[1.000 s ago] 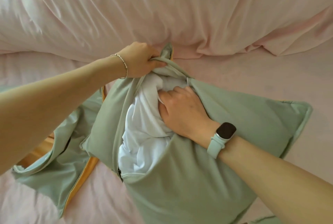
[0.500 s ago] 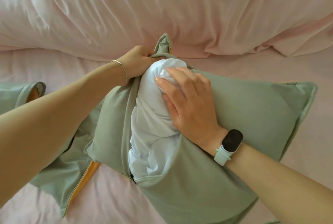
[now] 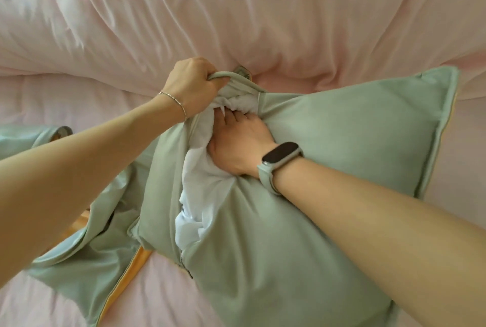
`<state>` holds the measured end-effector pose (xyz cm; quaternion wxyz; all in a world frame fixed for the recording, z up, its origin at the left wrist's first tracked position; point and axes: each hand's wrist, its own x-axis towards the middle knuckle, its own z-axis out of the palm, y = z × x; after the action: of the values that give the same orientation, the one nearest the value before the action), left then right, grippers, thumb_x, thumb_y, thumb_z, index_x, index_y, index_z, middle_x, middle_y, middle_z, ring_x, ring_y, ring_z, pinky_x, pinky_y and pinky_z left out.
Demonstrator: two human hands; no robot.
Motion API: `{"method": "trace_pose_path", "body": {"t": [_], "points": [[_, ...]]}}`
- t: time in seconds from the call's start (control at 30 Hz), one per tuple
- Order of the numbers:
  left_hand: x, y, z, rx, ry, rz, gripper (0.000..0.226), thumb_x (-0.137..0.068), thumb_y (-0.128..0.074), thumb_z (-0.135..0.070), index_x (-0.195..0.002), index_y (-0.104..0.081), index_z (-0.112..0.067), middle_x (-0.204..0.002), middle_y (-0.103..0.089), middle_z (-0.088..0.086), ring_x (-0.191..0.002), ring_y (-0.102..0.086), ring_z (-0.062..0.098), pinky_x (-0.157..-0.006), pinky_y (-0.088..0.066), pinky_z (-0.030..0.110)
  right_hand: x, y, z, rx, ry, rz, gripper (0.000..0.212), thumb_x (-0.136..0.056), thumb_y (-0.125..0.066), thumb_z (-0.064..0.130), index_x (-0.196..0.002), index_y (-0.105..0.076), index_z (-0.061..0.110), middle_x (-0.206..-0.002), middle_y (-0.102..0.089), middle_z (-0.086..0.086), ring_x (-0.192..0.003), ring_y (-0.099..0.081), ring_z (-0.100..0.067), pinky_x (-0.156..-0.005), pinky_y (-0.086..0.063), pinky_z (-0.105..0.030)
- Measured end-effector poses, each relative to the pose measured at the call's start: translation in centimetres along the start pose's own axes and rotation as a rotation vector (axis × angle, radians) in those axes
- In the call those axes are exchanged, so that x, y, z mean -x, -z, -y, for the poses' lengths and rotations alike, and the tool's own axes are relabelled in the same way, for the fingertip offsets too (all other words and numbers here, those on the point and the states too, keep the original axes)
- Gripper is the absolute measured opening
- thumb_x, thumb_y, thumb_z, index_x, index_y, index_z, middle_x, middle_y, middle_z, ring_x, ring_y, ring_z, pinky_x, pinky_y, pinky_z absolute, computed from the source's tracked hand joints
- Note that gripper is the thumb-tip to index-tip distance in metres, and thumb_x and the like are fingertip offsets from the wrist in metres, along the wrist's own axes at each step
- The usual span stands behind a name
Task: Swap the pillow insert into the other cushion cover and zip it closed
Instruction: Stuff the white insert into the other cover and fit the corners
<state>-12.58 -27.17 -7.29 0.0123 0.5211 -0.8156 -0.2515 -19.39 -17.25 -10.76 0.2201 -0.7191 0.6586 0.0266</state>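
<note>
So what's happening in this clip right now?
A person is stuffing a white pillow insert into a green cushion cover on a pink bed. The left hand grips the cover's opening edge, while the right hand pushes the insert in. Insert still bulges out; the zip is open. A second, empty green cover lies to the left.

Soft daylight, gentle shadows, wide-angle edge distortion

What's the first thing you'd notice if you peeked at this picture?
In the middle, a plump sage-green cushion cover lies on the pink bed sheet with its white pillow insert bulging from the open side. The right hand pushes the insert in while the left hand grips the cover's far edge. A second, empty green cover lies crumpled at lower left.
</note>
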Motion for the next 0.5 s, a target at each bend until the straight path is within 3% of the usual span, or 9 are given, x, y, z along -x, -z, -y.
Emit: {"method": "trace_pose_path", "body": {"t": [0.2, 0.33, 0.43, 0.5], "points": [[-0.4, -0.6, 0.5, 0.0, -0.068, 0.033, 0.032, -0.092, -0.054, -0.023, -0.091, -0.067, 0.005, -0.092, -0.065, 0.023, -0.087, -0.056, 0.035, -0.075, -0.039, 0.035, -2.8, 0.8, -1.3, -0.09, -0.041, 0.185, 0.039, -0.1, -0.031, 0.027, -0.128, -0.048, 0.005, -0.132, -0.05, -0.014, -0.123, -0.045, -0.029, -0.098, -0.035, -0.036], [-0.3, -0.5, 0.8, 0.029, -0.098, 0.02, 0.029, -0.092, -0.055, -0.023, -0.091, -0.068, 0.003, -0.094, -0.065, 0.02, -0.087, -0.056, 0.035, -0.077, -0.039, 0.036, -2.3, 1.1, -1.7, -0.147, -0.02, 0.079, 0.042, -0.099, -0.026, 0.032, -0.121, -0.05, 0.007, -0.125, -0.056, -0.013, -0.115, -0.051, -0.028, -0.089, -0.035, -0.032], [-0.1, -0.7, 0.3, 0.042, -0.111, 0.028, 0.026, -0.091, -0.056, -0.023, -0.093, -0.068, 0.0, -0.097, -0.064, 0.018, -0.093, -0.056, 0.035, -0.082, -0.042, 0.039, 0.9, 1.8, -2.5, -0.26, 0.028, 0.079, 0.028, -0.095, -0.032, 0.034, -0.107, -0.046, 0.012, -0.109, -0.061, -0.011, -0.098, -0.056, -0.031, -0.072, -0.031, -0.03], [0.5, -1.0, -0.3, 0.049, -0.113, 0.03, 0.025, -0.09, -0.056, -0.024, -0.095, -0.068, -0.003, -0.1, -0.063, 0.016, -0.095, -0.056, 0.034, -0.083, -0.043, 0.039, 3.7, 2.5, -2.7, -0.346, 0.056, 0.049, 0.025, -0.09, -0.038, 0.036, -0.103, -0.043, 0.015, -0.1, -0.062, -0.008, -0.091, -0.056, -0.03, -0.07, -0.031, -0.03]]}}
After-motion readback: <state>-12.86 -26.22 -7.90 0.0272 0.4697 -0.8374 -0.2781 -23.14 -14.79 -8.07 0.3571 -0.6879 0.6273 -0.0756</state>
